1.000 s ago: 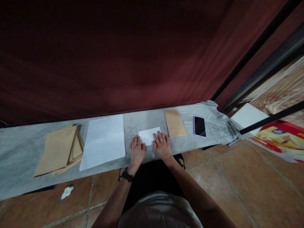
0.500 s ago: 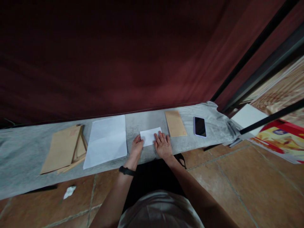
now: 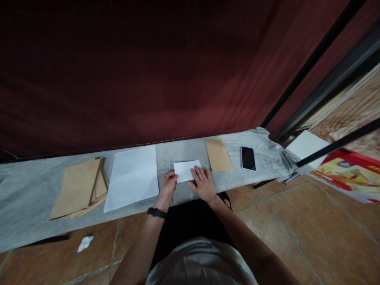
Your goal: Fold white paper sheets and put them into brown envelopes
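A small white paper [image 3: 184, 170], seemingly folded, lies on the grey cloth of the narrow table [image 3: 178, 152]. My left hand [image 3: 168, 184] pinches its left edge between thumb and fingers. On the paper's right part rests my right hand [image 3: 204, 184], flat, with its fingers spread a little and the thumb pointing left. Just right of it lies a brown envelope [image 3: 219, 155]. Large white sheets [image 3: 132, 176] lie to the left of my left hand.
Several brown envelopes [image 3: 75, 186] are piled at the left. A phone [image 3: 248, 158] lies at the right. Beyond the table hangs a dark red curtain [image 3: 178, 79]. Black bars and a red and yellow box [image 3: 350, 172] stand at the right.
My right thumb has spread away from the fingers to the left, below the paper. My left hand keeps its hold on the paper's left edge. The view has shifted slightly.
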Available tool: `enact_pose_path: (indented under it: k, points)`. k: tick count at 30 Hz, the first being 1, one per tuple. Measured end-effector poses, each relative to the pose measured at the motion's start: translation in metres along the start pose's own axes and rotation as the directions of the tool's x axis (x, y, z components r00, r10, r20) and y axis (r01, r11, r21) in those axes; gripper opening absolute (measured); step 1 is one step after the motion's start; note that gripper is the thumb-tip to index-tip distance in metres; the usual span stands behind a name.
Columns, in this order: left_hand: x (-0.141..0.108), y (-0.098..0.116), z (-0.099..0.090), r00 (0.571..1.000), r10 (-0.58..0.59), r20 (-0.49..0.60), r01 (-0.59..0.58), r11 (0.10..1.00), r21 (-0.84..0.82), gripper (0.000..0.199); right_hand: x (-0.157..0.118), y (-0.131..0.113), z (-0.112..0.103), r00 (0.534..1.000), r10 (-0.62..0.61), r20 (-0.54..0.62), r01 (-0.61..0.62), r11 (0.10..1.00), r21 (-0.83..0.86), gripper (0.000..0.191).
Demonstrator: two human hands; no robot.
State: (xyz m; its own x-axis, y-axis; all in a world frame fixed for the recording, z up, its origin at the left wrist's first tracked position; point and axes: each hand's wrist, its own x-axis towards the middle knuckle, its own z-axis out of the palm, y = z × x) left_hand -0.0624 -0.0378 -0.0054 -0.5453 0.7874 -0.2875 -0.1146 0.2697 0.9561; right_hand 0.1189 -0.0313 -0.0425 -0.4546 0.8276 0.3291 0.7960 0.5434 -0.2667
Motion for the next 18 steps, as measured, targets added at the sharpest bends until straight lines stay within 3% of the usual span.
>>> enact_pose_path:
  k: [4, 7, 9, 11, 14, 16, 18]
  points:
    - [-0.008, 0.006, -0.003, 0.998, -0.04, 0.058, 0.044, 0.996, -0.075, 0.028, 0.0, -0.004, -0.01, 1.0, 0.002, -0.005, -0.001, 0.983, 0.184, 0.052]
    - [-0.017, 0.009, -0.002, 0.985, -0.091, 0.145, 0.117, 0.975, -0.187, 0.035, 0.007, -0.013, -0.02, 0.994, 0.1, -0.047, -0.067, 0.879, 0.473, 0.045]
    - [-0.024, 0.01, 0.0, 0.964, -0.156, 0.214, 0.214, 0.935, -0.284, 0.035, 0.013, -0.023, -0.027, 0.977, 0.206, -0.054, -0.11, 0.705, 0.7, 0.042]
    - [-0.031, 0.008, 0.003, 0.943, -0.198, 0.268, 0.287, 0.892, -0.349, 0.031, 0.018, -0.035, -0.031, 0.94, 0.341, -0.004, -0.16, 0.452, 0.877, 0.04]
    - [-0.039, 0.003, 0.009, 0.92, -0.197, 0.34, 0.323, 0.87, -0.373, 0.03, 0.02, -0.05, -0.029, 0.868, 0.474, 0.145, -0.202, 0.071, 0.977, 0.038]
    - [-0.042, 0.0, 0.012, 0.914, -0.178, 0.365, 0.314, 0.88, -0.357, 0.034, 0.018, -0.054, -0.026, 0.841, 0.496, 0.215, -0.213, -0.061, 0.975, 0.039]
    - [-0.041, -0.004, 0.013, 0.934, -0.156, 0.321, 0.259, 0.915, -0.309, 0.042, 0.015, -0.053, -0.023, 0.827, 0.509, 0.238, -0.239, -0.066, 0.969, 0.04]
